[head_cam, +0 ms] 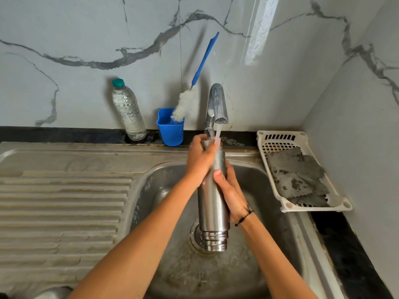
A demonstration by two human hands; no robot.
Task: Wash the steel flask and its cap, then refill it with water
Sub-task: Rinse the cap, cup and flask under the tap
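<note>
I hold the steel flask (212, 210) upside down over the sink basin (265, 186), its threaded open neck pointing down toward the drain. Water runs from the tap (218, 104) onto the flask's base at the top. My left hand (199, 158) grips the upper end of the flask near the stream. My right hand (232, 195) wraps around the flask's middle from the right, thumb across the front. The cap is not visible.
A blue cup (170, 130) holding a blue-handled bottle brush (185, 104) stands behind the sink, beside a plastic water bottle (128, 111). A white basket (302, 203) with a grey cloth (295, 175) sits on the right. The ribbed drainboard (60, 201) lies left.
</note>
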